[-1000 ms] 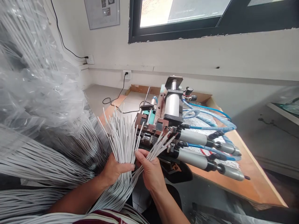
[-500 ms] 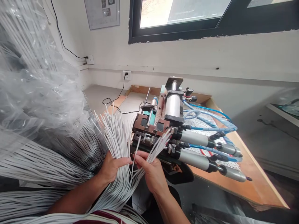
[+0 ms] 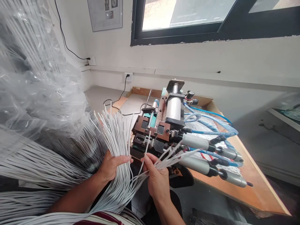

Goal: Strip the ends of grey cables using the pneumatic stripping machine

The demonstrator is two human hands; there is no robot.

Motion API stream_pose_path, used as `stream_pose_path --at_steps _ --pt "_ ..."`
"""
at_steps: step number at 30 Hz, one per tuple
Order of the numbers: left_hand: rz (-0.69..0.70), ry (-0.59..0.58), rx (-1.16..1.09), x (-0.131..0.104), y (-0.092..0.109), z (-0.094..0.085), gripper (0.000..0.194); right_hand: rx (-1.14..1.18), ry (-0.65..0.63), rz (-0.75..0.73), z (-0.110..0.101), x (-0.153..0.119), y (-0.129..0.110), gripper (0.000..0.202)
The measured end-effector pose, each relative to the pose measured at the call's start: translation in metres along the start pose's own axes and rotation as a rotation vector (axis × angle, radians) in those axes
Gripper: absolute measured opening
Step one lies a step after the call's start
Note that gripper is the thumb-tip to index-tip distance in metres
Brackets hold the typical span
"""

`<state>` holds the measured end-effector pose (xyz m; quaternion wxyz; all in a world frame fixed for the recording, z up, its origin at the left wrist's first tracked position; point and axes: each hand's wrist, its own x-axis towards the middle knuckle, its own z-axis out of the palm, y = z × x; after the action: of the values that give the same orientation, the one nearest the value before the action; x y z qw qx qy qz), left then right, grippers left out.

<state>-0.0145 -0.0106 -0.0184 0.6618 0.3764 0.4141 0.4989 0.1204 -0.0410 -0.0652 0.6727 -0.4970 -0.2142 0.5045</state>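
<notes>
My left hand (image 3: 112, 165) is wrapped round a thick bundle of grey-white cables (image 3: 117, 134) whose ends fan upward. To its right, my right hand (image 3: 157, 175) pinches a single cable (image 3: 147, 145) between thumb and fingertips, its tip upright in front of the machine. A smaller bunch of cables (image 3: 171, 159) passes through the same hand and spreads to the right over the silver cylinders. The machine (image 3: 153, 126), with brown blocks and a small black-framed opening (image 3: 140, 139), stands just beyond both hands.
Large bundles of cable (image 3: 42, 162) and clear plastic wrap (image 3: 47, 97) fill the left side. Silver cylinders (image 3: 195, 142) and blue hoses (image 3: 211, 122) extend right across the wooden-edged table (image 3: 262, 187). A black cord (image 3: 123, 90) runs to a wall socket (image 3: 128, 77).
My right hand has moved slightly right, drawing the single cable's tip away from the machine's opening. The smaller bunch has tilted down to the right. My left hand keeps its hold.
</notes>
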Motion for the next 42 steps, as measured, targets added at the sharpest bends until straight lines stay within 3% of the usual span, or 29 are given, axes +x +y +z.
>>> stream_pose_path --at_steps 10,16,19,24,28,31,36,42 --pt "-0.001 0.025 0.016 0.004 0.004 0.005 0.016 0.291 0.126 0.209 0.023 0.006 -0.017 0.03" --pt "0.035 0.021 0.054 0.007 -0.001 0.005 0.025 0.328 0.102 0.294 0.027 0.011 -0.023 0.027" --pt "0.055 0.019 0.104 0.005 -0.006 0.002 0.029 0.288 0.014 0.326 0.026 0.012 -0.023 0.031" --pt "0.063 -0.072 0.227 0.002 -0.014 -0.002 0.026 0.13 -0.164 0.222 0.025 0.005 -0.015 0.031" --pt "0.083 -0.061 0.251 0.0 -0.016 -0.004 0.029 0.061 -0.089 0.091 0.02 -0.005 -0.008 0.027" --pt "0.052 -0.02 0.25 0.0 -0.016 -0.006 0.017 0.036 -0.047 0.053 0.014 -0.009 -0.005 0.025" --pt "-0.013 -0.012 0.175 0.001 -0.015 -0.003 0.018 0.064 -0.053 0.064 0.008 -0.006 -0.008 0.023" --pt "0.018 -0.001 0.171 0.002 -0.017 -0.001 0.03 0.095 -0.063 0.148 0.012 0.0 -0.015 0.026"
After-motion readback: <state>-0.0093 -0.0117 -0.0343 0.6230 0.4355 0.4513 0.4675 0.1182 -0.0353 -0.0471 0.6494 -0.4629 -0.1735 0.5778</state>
